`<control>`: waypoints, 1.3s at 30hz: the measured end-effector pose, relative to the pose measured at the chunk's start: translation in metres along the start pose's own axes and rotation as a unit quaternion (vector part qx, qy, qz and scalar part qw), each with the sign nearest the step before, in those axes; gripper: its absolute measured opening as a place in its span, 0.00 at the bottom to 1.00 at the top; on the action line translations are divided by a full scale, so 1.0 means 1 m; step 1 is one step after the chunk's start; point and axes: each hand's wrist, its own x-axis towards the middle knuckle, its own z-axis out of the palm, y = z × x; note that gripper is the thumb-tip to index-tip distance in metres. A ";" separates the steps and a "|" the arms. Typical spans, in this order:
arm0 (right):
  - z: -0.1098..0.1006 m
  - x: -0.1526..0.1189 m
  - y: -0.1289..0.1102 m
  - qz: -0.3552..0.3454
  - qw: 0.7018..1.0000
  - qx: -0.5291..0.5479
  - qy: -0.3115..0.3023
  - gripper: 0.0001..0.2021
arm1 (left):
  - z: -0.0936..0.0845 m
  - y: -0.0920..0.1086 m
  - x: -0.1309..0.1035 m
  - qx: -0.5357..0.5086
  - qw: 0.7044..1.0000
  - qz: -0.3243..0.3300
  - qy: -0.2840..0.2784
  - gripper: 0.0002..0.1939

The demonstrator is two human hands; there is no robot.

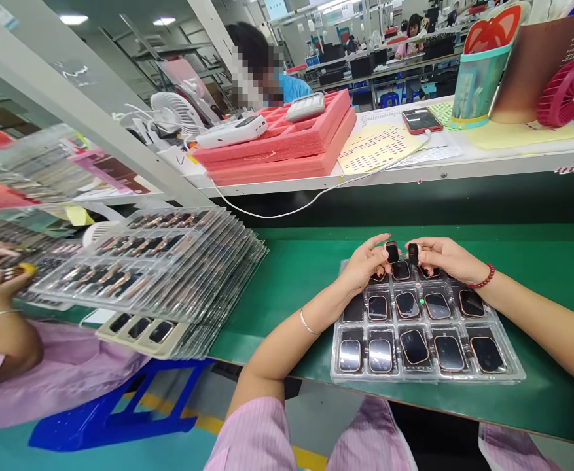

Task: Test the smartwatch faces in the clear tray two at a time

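A clear plastic tray (419, 381) lies on the green table, with dark, rounded-square watch faces such as one watch face (414, 346) in its compartments. Above the tray's far row, my left hand (368, 261) pinches a small dark watch face (391, 252) between thumb and fingers. My right hand (441, 258), with a red bead bracelet at the wrist, pinches another dark watch face (413, 254) just to the right of it. The two held pieces are upright and a little apart. Both hands partly cover the watch faces in the far row.
Left of my arms stands a tall stack of clear trays (218, 275) with a beige tray (159, 353) beneath its front. A co-worker's hands (2, 281) are at the far left. A shelf (502, 163) behind holds red foam (287, 144), a phone (421, 120) and a cable.
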 end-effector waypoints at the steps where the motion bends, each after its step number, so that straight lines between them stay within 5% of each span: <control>1: 0.000 0.000 0.000 0.003 1.000 0.001 0.000 0.27 | 0.000 0.000 0.000 0.002 1.000 0.000 0.002 0.39; 5: -0.003 0.002 0.002 0.020 1.000 0.013 0.018 0.26 | 0.002 -0.001 -0.001 0.021 1.000 0.007 0.001 0.28; 11: 0.000 0.001 0.001 -0.010 0.999 -0.034 0.041 0.25 | 0.005 -0.006 0.000 0.091 0.995 0.038 -0.007 0.30; 22: 0.006 -0.003 -0.005 -0.025 0.995 -0.094 0.033 0.16 | 0.006 -0.001 -0.003 0.118 0.992 0.041 0.016 0.16; 39: 0.007 -0.003 -0.002 -0.008 0.989 -0.145 0.036 0.14 | 0.006 -0.003 -0.004 0.162 0.986 0.042 0.025 0.15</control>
